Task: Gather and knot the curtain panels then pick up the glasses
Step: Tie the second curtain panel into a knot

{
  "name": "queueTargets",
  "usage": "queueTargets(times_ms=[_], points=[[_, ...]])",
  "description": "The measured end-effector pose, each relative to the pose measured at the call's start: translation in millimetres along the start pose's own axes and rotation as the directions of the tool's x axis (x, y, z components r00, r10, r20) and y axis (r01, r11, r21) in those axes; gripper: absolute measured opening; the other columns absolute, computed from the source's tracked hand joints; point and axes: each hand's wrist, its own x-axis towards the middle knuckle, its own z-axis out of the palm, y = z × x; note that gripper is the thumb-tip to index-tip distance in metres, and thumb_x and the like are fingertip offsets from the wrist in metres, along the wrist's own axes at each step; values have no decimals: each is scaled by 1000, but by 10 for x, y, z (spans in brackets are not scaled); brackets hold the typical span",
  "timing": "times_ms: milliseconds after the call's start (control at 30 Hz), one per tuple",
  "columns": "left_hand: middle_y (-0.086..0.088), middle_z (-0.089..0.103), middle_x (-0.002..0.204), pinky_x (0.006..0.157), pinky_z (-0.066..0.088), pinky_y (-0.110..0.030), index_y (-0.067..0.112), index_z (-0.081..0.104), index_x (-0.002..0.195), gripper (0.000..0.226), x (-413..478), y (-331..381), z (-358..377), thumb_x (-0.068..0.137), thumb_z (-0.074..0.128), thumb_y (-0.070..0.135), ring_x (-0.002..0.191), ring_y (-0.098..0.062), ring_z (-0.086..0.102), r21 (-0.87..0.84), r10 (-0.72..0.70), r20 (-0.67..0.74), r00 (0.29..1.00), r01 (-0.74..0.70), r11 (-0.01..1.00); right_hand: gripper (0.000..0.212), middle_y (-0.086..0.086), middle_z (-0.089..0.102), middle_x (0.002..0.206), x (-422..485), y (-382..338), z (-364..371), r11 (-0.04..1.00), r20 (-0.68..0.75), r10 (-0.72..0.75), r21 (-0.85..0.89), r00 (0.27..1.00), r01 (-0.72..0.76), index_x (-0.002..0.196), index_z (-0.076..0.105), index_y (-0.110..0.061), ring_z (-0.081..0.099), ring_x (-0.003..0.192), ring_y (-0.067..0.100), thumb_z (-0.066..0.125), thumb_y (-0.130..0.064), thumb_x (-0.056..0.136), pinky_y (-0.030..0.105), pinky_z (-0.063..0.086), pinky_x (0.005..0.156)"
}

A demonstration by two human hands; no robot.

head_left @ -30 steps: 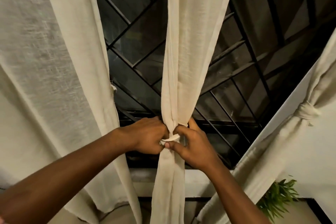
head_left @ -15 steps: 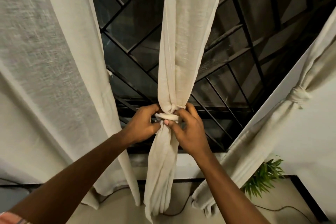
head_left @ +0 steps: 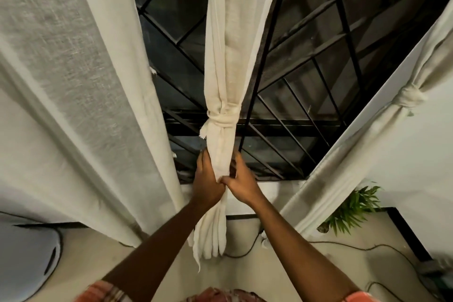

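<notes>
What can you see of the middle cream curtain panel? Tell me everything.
The middle cream woven-cloth curtain panel hangs gathered into a rope in front of the dark metal window grille. A wrapped knot cinches it; a frayed end sticks out at its left. Below, the left hand and right hand grip the bunched tail.

Beige floor (head_left: 245, 277) with dark cable (head_left: 365, 249), potted plant (head_left: 350, 211), pale rounded object (head_left: 24, 252).

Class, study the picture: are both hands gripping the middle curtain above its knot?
No: the left hand and the right hand grip the middle curtain below its knot.
</notes>
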Motion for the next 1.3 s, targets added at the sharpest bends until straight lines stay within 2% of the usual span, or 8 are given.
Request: queueTargets(times_ms=[167, 300, 633, 767, 900, 1033, 1133, 1300], points=[[-9, 29, 150, 110, 34, -44, 17, 14, 149, 103, -47, -141, -155, 70, 79, 26, 138, -26, 32, 61, -105, -71, 992, 109, 992, 77, -2, 52, 139, 30, 74, -60, 997, -194, 59, 64, 979, -47, 147, 30, -27, 53, 123, 14, 72, -18, 83, 38, 45, 104], [-4, 38, 147, 105, 41, -43, 25, 9, 149, 112, -24, -165, -196, 66, 84, 33, 132, -20, 42, -88, -94, 98, 991, 102, 991, 79, -5, 49, 141, 46, 8, -72, 999, -61, 15, 31, 998, -14, 146, 31, -27, 50, 125, 15, 75, -30, 80, 38, 46, 101], [-17, 67, 112, 88, 50, -39, -2, 64, 114, 40, 84, -180, -558, 81, 71, 20, 103, -29, 63, 31, -65, 157, 986, 60, 998, 4, 5, 67, 77, 33, 74, -81, 988, -241, -76, -146, 967, 42, 86, 69, -13, 60, 69, 13, 68, -9, 85, 23, 48, 62], [-13, 62, 120, 91, 46, -36, -1, 58, 122, 38, 112, -232, -732, 86, 66, 6, 107, -24, 58, -147, -297, 328, 897, 359, 922, 19, 9, 67, 84, -35, 77, -146, 999, -230, -16, -51, 973, 4, 100, 68, -7, 61, 75, 16, 69, 0, 82, 16, 49, 69], [-13, 61, 120, 97, 46, -44, 0, 59, 119, 44, 79, -324, -683, 76, 60, -8, 111, -32, 56, -99, -431, 475, 767, 533, 840, 67, 0, 62, 113, -124, 11, 9, 999, 102, 37, -7, 994, -37, 132, 49, -14, 60, 100, 14, 74, 3, 72, 23, 49, 82], [-10, 53, 127, 93, 45, -36, 10, 50, 128, 65, -58, -460, -567, 65, 65, 12, 114, -25, 53, -82, -358, 77, 930, 364, 928, 64, 0, 58, 127, -202, 83, 197, 995, -41, 22, -93, 999, -26, 132, 47, -16, 55, 113, 15, 74, -6, 75, 26, 44, 89], [-11, 39, 135, 100, 39, -34, 12, 38, 134, 66, -326, -466, -501, 75, 66, 5, 120, -25, 45, -28, -289, -270, 918, 293, 956, 53, -2, 60, 125, -184, 189, 201, 989, -226, 118, -66, 967, -136, 130, 49, -20, 58, 110, 15, 71, -17, 82, 30, 46, 90], [-11, 38, 139, 99, 31, -22, 9, 32, 139, 73, -518, -345, -329, 74, 67, 5, 124, -20, 39, 85, -49, -279, 959, 76, 993, 64, -2, 58, 120, -137, 296, 111, 975, 18, 165, -157, 986, -160, 139, 44, -20, 57, 105, 15, 70, -9, 82, 31, 49, 90]])
